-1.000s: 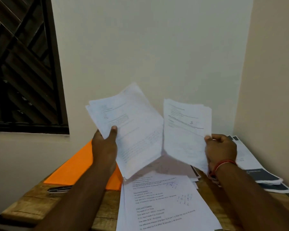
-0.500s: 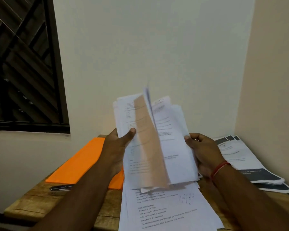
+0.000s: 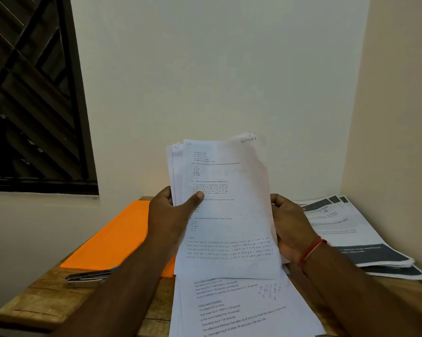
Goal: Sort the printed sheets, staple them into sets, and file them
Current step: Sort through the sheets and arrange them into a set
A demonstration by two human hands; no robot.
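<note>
Round sheets (image 3: 229,215): left hand (image 3: 166,215), right hand (image 3: 290,229).

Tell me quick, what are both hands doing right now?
Left hand: closed, holding the stack of sheets at its left edge, thumb on the front page.
Right hand: closed, holding the same stack at its right edge.

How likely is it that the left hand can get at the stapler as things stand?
Probably not yet: the left hand grips the sheaf of printed sheets, as does the right hand. The stapler lies uncovered on the table by the orange folder, beside the left forearm; letting go should suffice.
</note>
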